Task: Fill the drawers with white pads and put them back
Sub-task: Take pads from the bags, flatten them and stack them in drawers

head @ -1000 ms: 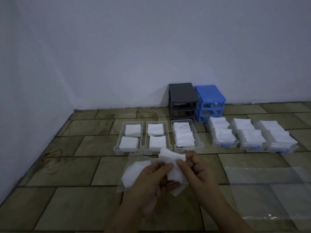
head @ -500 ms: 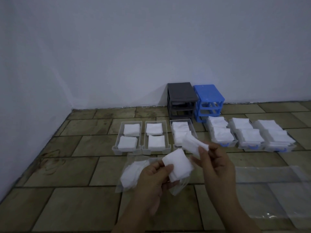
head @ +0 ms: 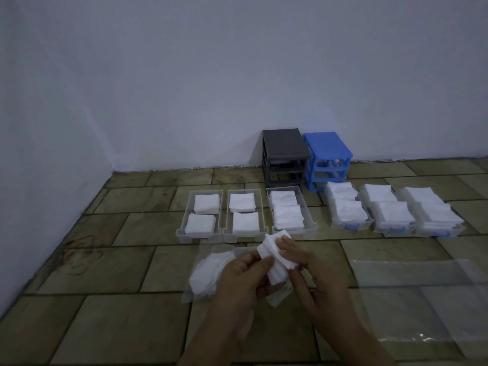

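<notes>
Both hands meet over the near middle of the tiled floor (head: 132, 265). The left hand (head: 241, 283) and the right hand (head: 314, 270) each pinch a small stack of white pads (head: 276, 256) between thumb and fingers, the stack held up between them. Under the hands lies a clear plastic bag (head: 208, 270) with more white pads inside.

Just beyond, three clear drawers sit side by side: the left drawer (head: 202, 215) and the middle drawer (head: 244, 215) each hold two flat piles of pads, while the third drawer (head: 290, 210) is heaped fuller. Farther right, three drawers with blue handles (head: 393, 207) stand piled high with pads. Against the wall stand a dark grey drawer frame (head: 285, 157) and, touching its right side, a blue drawer frame (head: 327, 159), their slots open. A second clear plastic sheet (head: 422, 299) lies on the floor at the near right.
</notes>
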